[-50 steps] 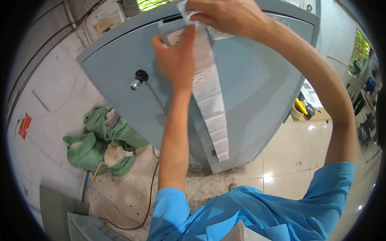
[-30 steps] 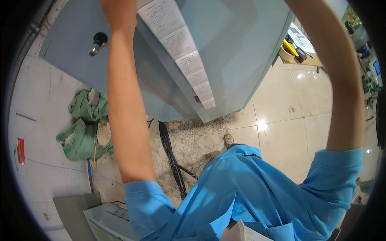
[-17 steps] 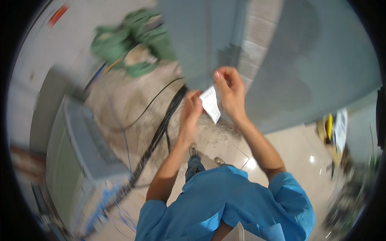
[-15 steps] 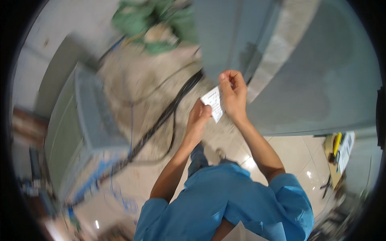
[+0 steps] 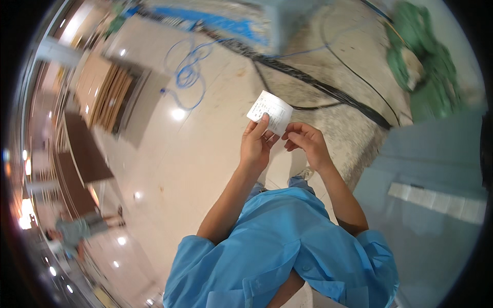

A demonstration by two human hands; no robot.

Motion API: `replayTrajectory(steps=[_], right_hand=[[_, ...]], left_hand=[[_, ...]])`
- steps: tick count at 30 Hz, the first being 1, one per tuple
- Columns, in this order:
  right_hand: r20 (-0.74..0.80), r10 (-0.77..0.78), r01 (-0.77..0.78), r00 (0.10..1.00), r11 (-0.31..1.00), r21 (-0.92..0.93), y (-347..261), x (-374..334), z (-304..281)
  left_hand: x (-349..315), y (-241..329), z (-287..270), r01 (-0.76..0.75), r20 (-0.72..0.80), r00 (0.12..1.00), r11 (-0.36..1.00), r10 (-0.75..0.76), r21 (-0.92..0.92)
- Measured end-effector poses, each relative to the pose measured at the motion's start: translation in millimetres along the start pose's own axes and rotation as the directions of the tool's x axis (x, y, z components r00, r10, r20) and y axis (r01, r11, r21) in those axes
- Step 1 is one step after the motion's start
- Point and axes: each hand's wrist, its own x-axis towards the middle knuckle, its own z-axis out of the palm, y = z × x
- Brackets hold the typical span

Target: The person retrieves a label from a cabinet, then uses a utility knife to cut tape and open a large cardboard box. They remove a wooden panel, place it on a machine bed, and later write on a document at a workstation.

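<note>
Printed white slip (image 5: 275,108) off centre, toward 1 o'clock. Left hand (image 5: 254,147) pinches it, thumb on top; right hand (image 5: 312,147) curled by its 5 o'clock corner, can't tell if pinching. Probably best edge-held, thumb off print.

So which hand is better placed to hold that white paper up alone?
Probably the left hand: its thumb lies over the white paper. The right hand is curled by the paper's lower corner; whether it touches is unclear.
</note>
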Motion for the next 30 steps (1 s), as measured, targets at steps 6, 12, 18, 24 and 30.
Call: replayTrajectory(steps=[6, 12, 18, 24, 30], right_hand=[[0.233, 0.098, -0.077, 0.968, 0.992, -0.100, 84, 61, 193], [0.379, 0.119, -0.081, 0.918, 0.990, -0.114, 153, 100, 362], [0.512, 0.159, -0.082, 0.844, 0.982, -0.169, 216, 167, 502], [0.577, 0.147, -0.021, 0.803, 0.976, -0.219, 260, 247, 614], [0.738, 0.012, 0.440, 0.674, 0.796, -0.415, 288, 323, 752]], left_hand=[[-48, 105, -165, -0.240, -0.237, 0.952, 0.952, 0.192, -0.193], [-93, 194, -292, -0.408, -0.429, 0.862, 0.873, 0.271, -0.269], [-97, 285, -416, -0.546, -0.455, 0.803, 0.782, 0.385, -0.301], [-62, 359, -528, -0.546, -0.568, 0.779, 0.732, 0.266, -0.406], [-83, 445, -610, -0.195, -0.488, 0.193, 0.520, 0.851, 0.831]])
